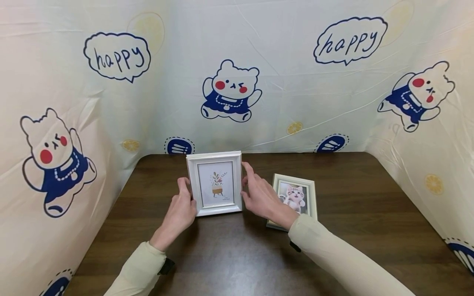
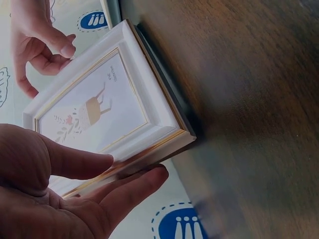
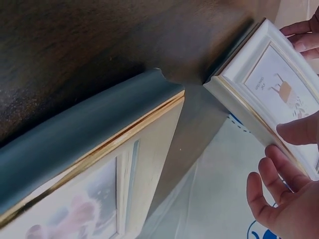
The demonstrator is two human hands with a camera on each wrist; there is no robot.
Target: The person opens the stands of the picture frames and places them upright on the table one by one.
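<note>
A white picture frame (image 1: pixel 219 210) with a potted plant print stands upright on the table, its front facing me. At its left side my left hand (image 1: pixel 179 209) holds the edge, thumb (image 2: pixel 82 162) along the front border and fingers reaching behind. On the opposite side my right hand (image 1: pixel 263 196) pinches the right edge between thumb (image 3: pixel 299 132) and fingers. A cream picture frame (image 1: pixel 312 197) with a kitten photo is to the right, tilted back, partly covered by my right wrist in the head view. Its lower side (image 3: pixel 99 114) looks dark green up close.
The dark wooden table (image 1: pixel 237 255) reaches to a pale curtain (image 1: pixel 281 37) printed with bears and the word happy. That curtain also closes off the left and right sides.
</note>
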